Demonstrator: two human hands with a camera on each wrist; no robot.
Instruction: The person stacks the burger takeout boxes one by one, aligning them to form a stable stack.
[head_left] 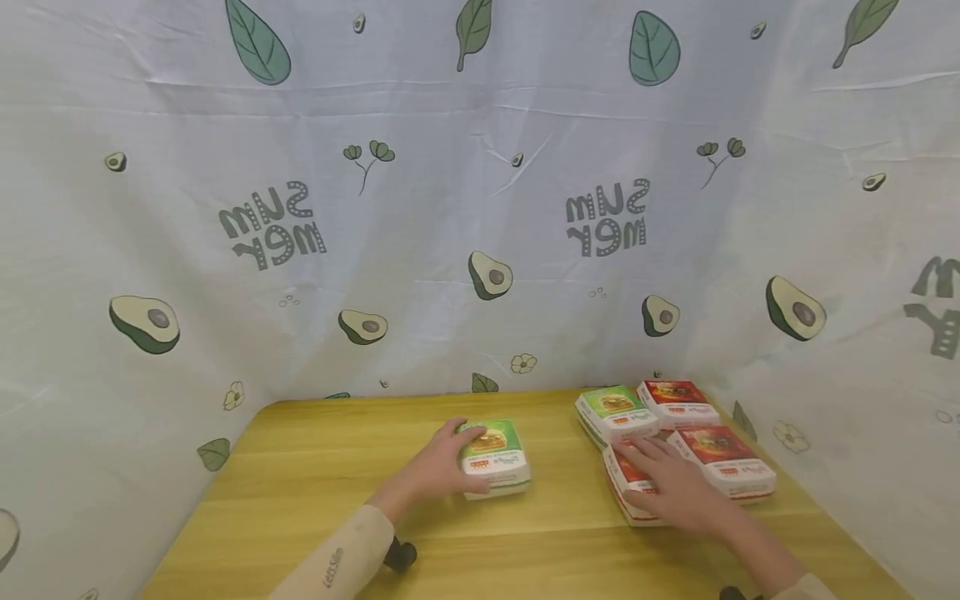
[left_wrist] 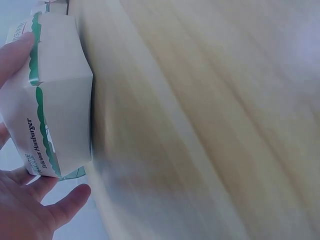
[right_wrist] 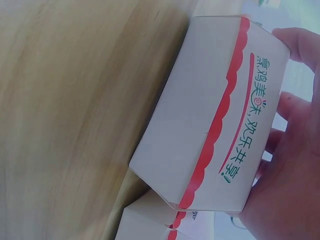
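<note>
A green-and-white hamburger box (head_left: 504, 467) lies on the wooden table near the middle. My left hand (head_left: 438, 467) grips it from the left, thumb at the near side and fingers over the far part of the lid. In the left wrist view the box's printed white side (left_wrist: 30, 120) shows between thumb and fingers. On the right, my right hand (head_left: 678, 492) holds a red-and-white hamburger box (head_left: 624, 483) from above, covering much of its lid. Its white side with a red scalloped edge (right_wrist: 200, 120) faces the right wrist camera, low against the table.
Behind the right hand's box stand another green box (head_left: 615, 404) and a red box (head_left: 678, 400). A further red box (head_left: 723, 454) sits to its right. White printed cloth (head_left: 480, 208) hangs behind and beside the wooden table (head_left: 322, 467).
</note>
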